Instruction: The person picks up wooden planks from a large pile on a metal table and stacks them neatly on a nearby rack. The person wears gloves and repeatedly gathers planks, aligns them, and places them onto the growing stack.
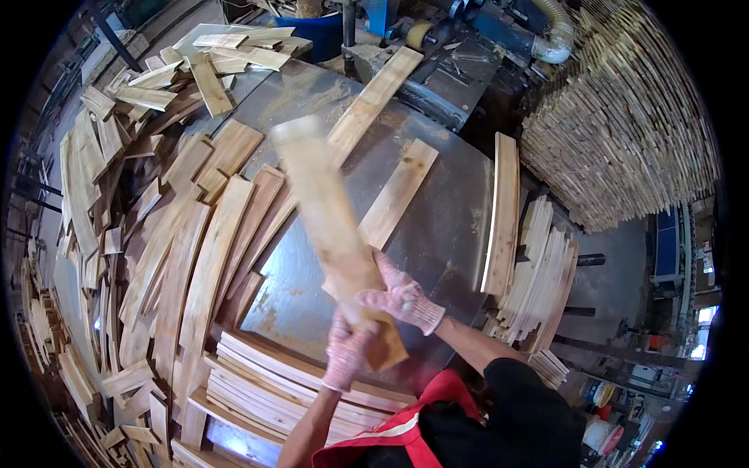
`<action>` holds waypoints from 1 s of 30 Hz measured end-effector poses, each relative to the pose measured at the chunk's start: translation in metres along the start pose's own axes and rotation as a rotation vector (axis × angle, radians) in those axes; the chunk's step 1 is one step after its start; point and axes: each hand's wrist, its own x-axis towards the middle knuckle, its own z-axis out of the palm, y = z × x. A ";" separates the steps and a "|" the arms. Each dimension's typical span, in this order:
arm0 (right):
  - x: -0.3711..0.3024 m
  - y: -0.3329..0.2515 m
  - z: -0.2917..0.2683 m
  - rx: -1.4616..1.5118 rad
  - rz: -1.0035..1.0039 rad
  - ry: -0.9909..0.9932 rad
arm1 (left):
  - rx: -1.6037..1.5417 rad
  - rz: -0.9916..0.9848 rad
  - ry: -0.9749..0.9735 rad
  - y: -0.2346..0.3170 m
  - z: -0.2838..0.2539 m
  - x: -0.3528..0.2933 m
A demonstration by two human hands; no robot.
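A pale wooden board (pixel 328 207) is held aslant over the metal table, its far end smeared by motion. My left hand (pixel 349 352), in a pinkish work glove, is closed on the board's left edge near its lower end. On the opposite edge, a little farther up, my right hand (pixel 402 295) in a matching glove grips the same board, its thumb across the face. Beyond the held board a shorter plank (pixel 399 191) rests on the table. A longer plank (pixel 374 105) lies behind that one, its far end near the machine.
The metal table (pixel 445 234) carries loose boards (pixel 211 265) heaped on the left. A neat stack of boards (pixel 289 382) sits close to my body. More boards (pixel 499 214) line the right edge. A machine (pixel 437 70) stands at the back, with a tall wood stack (pixel 624 117) to its right.
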 end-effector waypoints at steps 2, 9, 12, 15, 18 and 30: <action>0.017 -0.037 -0.007 0.271 0.011 0.056 | 0.140 -0.094 -0.120 0.020 0.021 0.011; -0.012 0.068 -0.210 -1.162 -0.107 0.914 | 1.040 0.616 -0.090 0.082 -0.033 0.213; 0.005 0.049 -0.267 -1.061 0.465 0.840 | 1.436 0.721 0.031 0.113 -0.032 0.316; 0.019 0.080 -0.293 -0.859 0.500 0.819 | 1.544 0.671 0.036 0.111 0.004 0.385; 0.072 0.079 -0.262 -1.035 0.839 0.637 | 1.691 0.611 0.073 0.086 0.008 0.412; 0.040 0.145 -0.341 -0.702 0.819 0.815 | 1.382 0.092 -0.101 0.007 -0.056 0.170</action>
